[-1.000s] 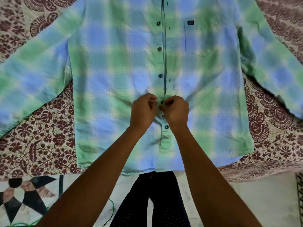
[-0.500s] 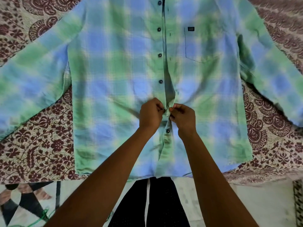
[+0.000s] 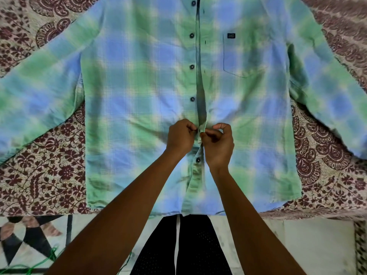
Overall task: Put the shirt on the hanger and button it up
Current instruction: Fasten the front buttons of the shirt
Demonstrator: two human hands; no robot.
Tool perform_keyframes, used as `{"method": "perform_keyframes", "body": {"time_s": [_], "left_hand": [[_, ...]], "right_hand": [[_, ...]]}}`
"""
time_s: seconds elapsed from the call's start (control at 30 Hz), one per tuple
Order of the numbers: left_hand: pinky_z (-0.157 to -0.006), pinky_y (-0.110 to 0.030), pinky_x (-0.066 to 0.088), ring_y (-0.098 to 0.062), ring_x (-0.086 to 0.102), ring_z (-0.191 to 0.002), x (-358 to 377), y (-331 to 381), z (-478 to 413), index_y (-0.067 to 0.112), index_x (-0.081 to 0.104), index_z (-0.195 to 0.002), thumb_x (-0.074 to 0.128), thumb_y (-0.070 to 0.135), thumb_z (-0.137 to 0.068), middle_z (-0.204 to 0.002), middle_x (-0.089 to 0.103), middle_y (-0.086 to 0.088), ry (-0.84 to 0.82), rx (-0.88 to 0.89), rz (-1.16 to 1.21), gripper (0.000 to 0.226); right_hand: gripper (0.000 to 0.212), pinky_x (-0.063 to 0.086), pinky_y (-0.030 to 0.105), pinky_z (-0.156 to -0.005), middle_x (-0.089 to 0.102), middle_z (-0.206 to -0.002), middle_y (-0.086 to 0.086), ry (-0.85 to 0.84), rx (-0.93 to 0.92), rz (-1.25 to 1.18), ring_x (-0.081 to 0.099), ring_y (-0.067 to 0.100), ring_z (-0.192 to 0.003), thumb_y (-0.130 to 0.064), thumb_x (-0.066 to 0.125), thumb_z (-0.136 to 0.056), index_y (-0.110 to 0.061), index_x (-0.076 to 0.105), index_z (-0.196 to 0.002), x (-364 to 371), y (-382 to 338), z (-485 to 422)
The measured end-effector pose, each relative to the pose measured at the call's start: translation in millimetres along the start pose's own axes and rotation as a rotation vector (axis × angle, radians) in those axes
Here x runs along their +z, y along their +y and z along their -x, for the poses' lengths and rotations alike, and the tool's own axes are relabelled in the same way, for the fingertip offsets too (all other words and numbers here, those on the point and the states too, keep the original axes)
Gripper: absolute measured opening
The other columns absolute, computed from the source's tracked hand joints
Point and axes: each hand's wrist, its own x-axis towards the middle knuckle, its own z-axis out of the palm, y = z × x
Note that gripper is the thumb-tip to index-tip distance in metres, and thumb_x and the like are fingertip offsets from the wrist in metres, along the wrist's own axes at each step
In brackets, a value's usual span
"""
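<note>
A blue and green checked shirt (image 3: 143, 80) lies flat on the bed, front up, sleeves spread to both sides. Dark buttons (image 3: 192, 99) run down its middle, and the placket gapes open above my hands. My left hand (image 3: 179, 138) pinches the left front edge at a button about two thirds of the way down. My right hand (image 3: 219, 143) pinches the right front edge, the one with the buttonholes, right against it. One more dark button (image 3: 198, 160) shows just below my hands. No hanger is visible; the collar is out of frame.
The shirt rests on a cream bedspread (image 3: 45, 171) printed with maroon flowers. The bed's near edge runs below the shirt hem. Below it are my dark trousers (image 3: 184, 247), a patterned floor (image 3: 23, 241) and a green cord (image 3: 39, 262) at bottom left.
Both hands have stayed at the same button, fingers working the two front edges together. The view has shifted slightly, so the shirt sits lower in frame.
</note>
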Motion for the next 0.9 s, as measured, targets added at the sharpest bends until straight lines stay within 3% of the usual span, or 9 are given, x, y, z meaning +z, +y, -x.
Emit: {"method": "perform_keyframes", "body": {"time_s": [0.17, 0.27, 0.4, 0.5, 0.6, 0.63, 0.77, 0.9], "left_hand": [[-0.067, -0.011, 0.04, -0.023, 0.064, -0.091, -4, 0, -3, 0.002, 0.069, -0.093, 0.058, 0.002, -0.085, -0.096, 0.07, -0.014, -0.032, -0.036, 0.033, 0.014], [-0.077, -0.024, 0.049, -0.025, 0.066, -0.088, -5, -2, -3, 0.003, 0.07, -0.093, 0.062, 0.003, -0.084, -0.094, 0.071, -0.015, -0.031, -0.056, 0.099, 0.013], [-0.078, -0.027, 0.052, -0.025, 0.067, -0.084, -4, -4, -2, 0.002, 0.071, -0.09, 0.064, 0.002, -0.082, -0.09, 0.071, -0.016, -0.006, -0.052, 0.151, 0.011], [-0.075, -0.023, 0.05, -0.023, 0.067, -0.084, -3, -4, -4, 0.003, 0.071, -0.089, 0.065, 0.002, -0.081, -0.089, 0.071, -0.015, -0.006, -0.035, 0.109, 0.01], [-0.063, -0.004, 0.042, -0.014, 0.063, -0.08, -2, -4, -4, 0.001, 0.071, -0.09, 0.063, 0.0, -0.082, -0.091, 0.071, -0.014, -0.002, 0.008, 0.057, 0.012], [-0.059, 0.001, 0.039, -0.011, 0.06, -0.078, -1, -4, -3, 0.0, 0.071, -0.09, 0.061, -0.001, -0.082, -0.091, 0.071, -0.014, 0.003, 0.026, 0.047, 0.012], [-0.059, 0.004, 0.04, -0.013, 0.06, -0.076, 1, -5, -1, -0.001, 0.07, -0.089, 0.06, -0.003, -0.082, -0.09, 0.071, -0.015, 0.034, 0.059, 0.078, 0.012], [-0.059, 0.003, 0.04, -0.012, 0.059, -0.072, 2, -8, -1, -0.001, 0.07, -0.09, 0.06, -0.003, -0.082, -0.088, 0.071, -0.015, 0.033, 0.063, 0.118, 0.013]], "right_hand": [[0.029, 0.043, 0.003, -0.063, 0.066, -0.082, -0.001, -0.024, -0.079, 0.07, 0.062, 0.003, -0.069, 0.002, 0.064, -0.08, -0.017, 0.046, -0.092, 2, 0, 0], [0.03, 0.041, 0.001, -0.061, 0.064, -0.078, -0.004, -0.045, -0.071, 0.067, 0.06, -0.003, -0.065, 0.004, 0.064, -0.079, -0.015, 0.046, -0.092, 3, 0, -3], [0.032, 0.044, 0.003, -0.062, 0.063, -0.074, -0.009, -0.063, -0.049, 0.037, 0.059, -0.011, -0.061, 0.003, 0.065, -0.079, -0.018, 0.046, -0.091, 2, 4, -5], [0.039, 0.048, 0.009, -0.064, 0.066, -0.076, -0.006, -0.038, -0.013, -0.017, 0.061, -0.007, -0.063, 0.004, 0.066, -0.078, -0.027, 0.044, -0.086, 4, 9, -2], [0.045, 0.055, 0.034, -0.077, 0.068, -0.076, 0.002, -0.031, 0.09, -0.194, 0.065, 0.013, -0.072, 0.011, 0.064, -0.076, -0.03, 0.045, -0.084, 6, 18, -4], [0.045, 0.054, 0.037, -0.076, 0.068, -0.072, 0.0, -0.038, 0.13, -0.286, 0.064, 0.014, -0.07, 0.015, 0.061, -0.076, -0.026, 0.045, -0.086, 6, 21, -6], [0.043, 0.054, 0.021, -0.061, 0.067, -0.059, -0.005, -0.084, 0.222, -0.498, 0.063, 0.005, -0.058, 0.025, 0.052, -0.077, -0.017, 0.043, -0.086, 2, 18, -11], [0.045, 0.053, 0.019, -0.059, 0.064, -0.055, -0.005, -0.08, 0.262, -0.542, 0.062, 0.004, -0.055, 0.029, 0.047, -0.077, -0.016, 0.042, -0.083, 2, 17, -13]]}}
